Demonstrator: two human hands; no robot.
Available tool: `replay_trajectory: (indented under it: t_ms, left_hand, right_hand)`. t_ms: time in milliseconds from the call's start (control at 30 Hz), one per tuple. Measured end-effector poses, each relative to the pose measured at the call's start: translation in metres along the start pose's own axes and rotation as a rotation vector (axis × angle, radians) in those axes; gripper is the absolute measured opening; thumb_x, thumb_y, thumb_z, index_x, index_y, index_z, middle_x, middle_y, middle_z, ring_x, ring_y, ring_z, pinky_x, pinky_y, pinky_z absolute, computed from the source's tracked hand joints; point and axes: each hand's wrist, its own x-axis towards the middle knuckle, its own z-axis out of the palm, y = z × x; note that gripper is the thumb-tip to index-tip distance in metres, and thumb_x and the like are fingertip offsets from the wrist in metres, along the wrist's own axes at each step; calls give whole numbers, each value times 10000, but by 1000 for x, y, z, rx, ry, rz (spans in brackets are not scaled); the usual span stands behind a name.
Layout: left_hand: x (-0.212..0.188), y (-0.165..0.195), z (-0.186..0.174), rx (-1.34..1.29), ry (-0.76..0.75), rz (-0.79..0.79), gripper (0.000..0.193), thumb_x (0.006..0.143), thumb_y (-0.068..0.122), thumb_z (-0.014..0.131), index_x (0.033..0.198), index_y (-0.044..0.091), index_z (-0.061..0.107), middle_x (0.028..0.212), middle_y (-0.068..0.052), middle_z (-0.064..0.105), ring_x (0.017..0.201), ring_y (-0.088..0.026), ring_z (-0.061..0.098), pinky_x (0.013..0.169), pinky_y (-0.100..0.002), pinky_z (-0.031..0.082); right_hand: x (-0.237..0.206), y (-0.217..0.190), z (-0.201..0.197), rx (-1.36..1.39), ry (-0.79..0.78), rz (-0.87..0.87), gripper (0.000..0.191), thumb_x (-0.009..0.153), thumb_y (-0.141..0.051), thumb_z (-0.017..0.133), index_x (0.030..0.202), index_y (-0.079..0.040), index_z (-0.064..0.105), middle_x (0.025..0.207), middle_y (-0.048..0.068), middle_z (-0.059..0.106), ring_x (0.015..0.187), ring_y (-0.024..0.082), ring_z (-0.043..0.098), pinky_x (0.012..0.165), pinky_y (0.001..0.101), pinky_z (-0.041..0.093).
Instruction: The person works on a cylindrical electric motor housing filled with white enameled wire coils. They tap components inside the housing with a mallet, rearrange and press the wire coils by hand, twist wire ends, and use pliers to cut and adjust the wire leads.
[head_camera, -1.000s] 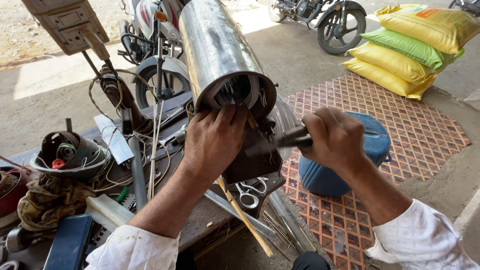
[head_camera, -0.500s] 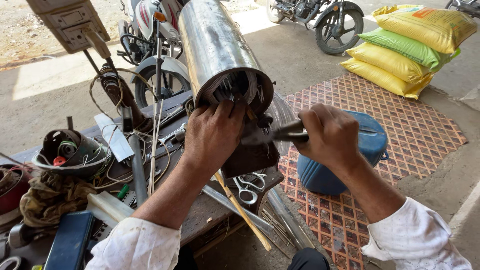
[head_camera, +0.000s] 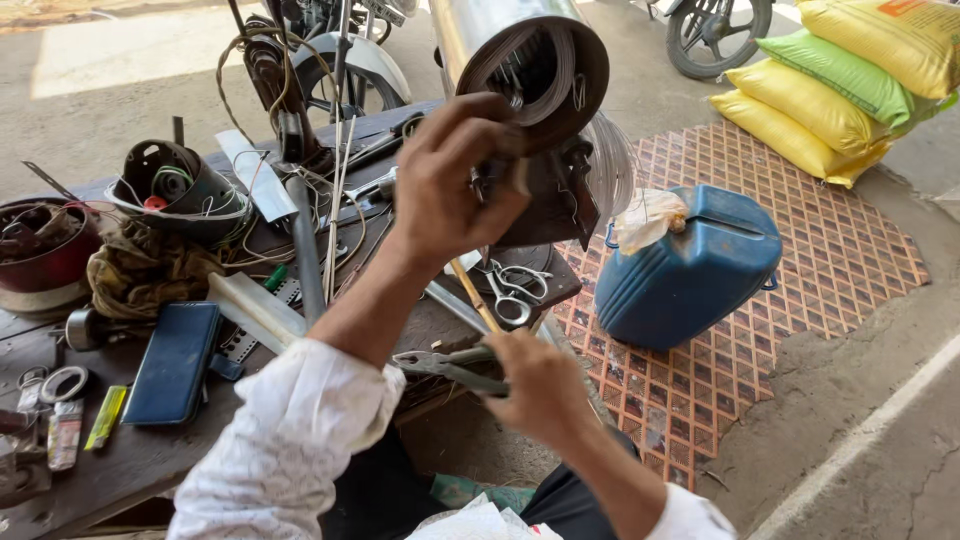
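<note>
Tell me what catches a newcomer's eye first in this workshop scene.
The shiny steel cylinder at top centre, its open end facing the camera, with the left hand raised to its rim. Below, the right hand holds pliers near the workbench edge. A blue plastic jerrycan lies on the patterned floor to the right.

Head camera looks down, close over workbench.

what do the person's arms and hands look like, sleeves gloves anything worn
Both hands are bare: no gloves, and no rings or watch that show. The left hand comes out of a white sleeve of lightly patterned cloth, pushed up so the forearm is uncovered. The right hand has the same white cloth, with only its cuff showing at the wrist.
</note>
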Motion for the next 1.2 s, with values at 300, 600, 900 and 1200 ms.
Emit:
replay_trajectory:
  t_ms: [300,600,900,1200]
  left_hand:
    - [-6,-20,-30,-226,180,-442,166,947,31,594,1092,13,515,921,-139,610,745,-170,576,681,-298,539]
    - [73,-45,-15,537,-390,-174,732,848,379,880,1395,121,467,723,-124,682,543,-208,648,441,-372,523]
    - [87,-82,7,659,-505,46,433,915,223,804,1255,110,560,754,-136,710,623,-267,720,466,-396,566]
    - [19,-87,-2,259,-325,-210,493,956,145,724,1330,45,418,725,-125,693,581,-304,701,473,-403,543]
  right_hand:
    - [72,-43,96,-72,-239,90,796,809,-405,843,1433,-94,458,1255,200,527,1146,365,579,913,484,537]
    - [60,-41,83,-90,-124,-95,441,829,-360,821,1162,-106,685,1230,131,615,1214,318,571,1042,523,444]
    - [89,33,-69,159,816,-20,282,1009,-295,772,1126,-41,728,797,21,748,672,87,722,566,226,559]
    - [188,86,-151,-280,762,-181,423,909,-152,841,1282,-9,703,1035,131,737,898,236,730,795,381,585]
